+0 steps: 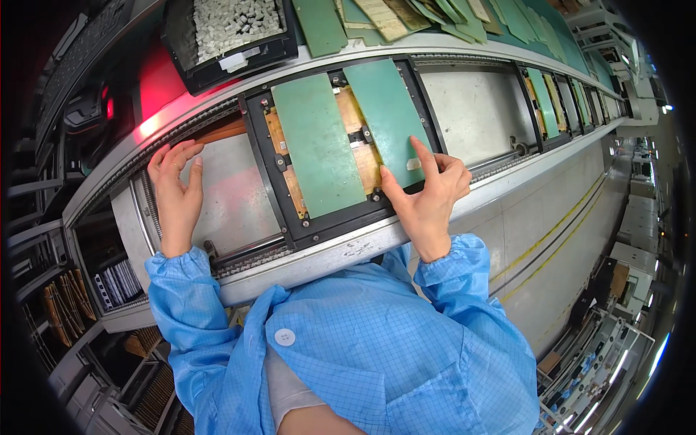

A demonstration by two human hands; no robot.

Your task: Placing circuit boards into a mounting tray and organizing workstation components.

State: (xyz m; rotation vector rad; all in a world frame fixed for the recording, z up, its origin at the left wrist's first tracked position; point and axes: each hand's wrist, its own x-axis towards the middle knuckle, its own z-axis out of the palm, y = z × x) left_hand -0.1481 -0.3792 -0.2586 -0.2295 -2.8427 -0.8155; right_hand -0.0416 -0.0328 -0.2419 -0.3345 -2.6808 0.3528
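Note:
A black frame (317, 230) lies across the conveyor in front of me, carrying two flat green panels side by side. Over the lower end of the right green panel (382, 101) is my right hand (429, 190), its thumb by the panel's left edge and its index finger stretched up along the face. The fingers are spread. Amber-coloured boards (349, 109) show between and beside the panels. The left green panel (315, 138) has neither hand on it. My left hand (180, 185) hovers left of the frame, above the conveyor's metal plate (235, 185), fingers apart and holding nothing.
A black bin (185, 65) of small white pieces stands beyond the conveyor at the upper left. Loose green panels (319, 29) and brownish sheets lie to its right. More loaded frames (554, 101) sit farther right along the rails. The metal rail (362, 243) runs close to my body.

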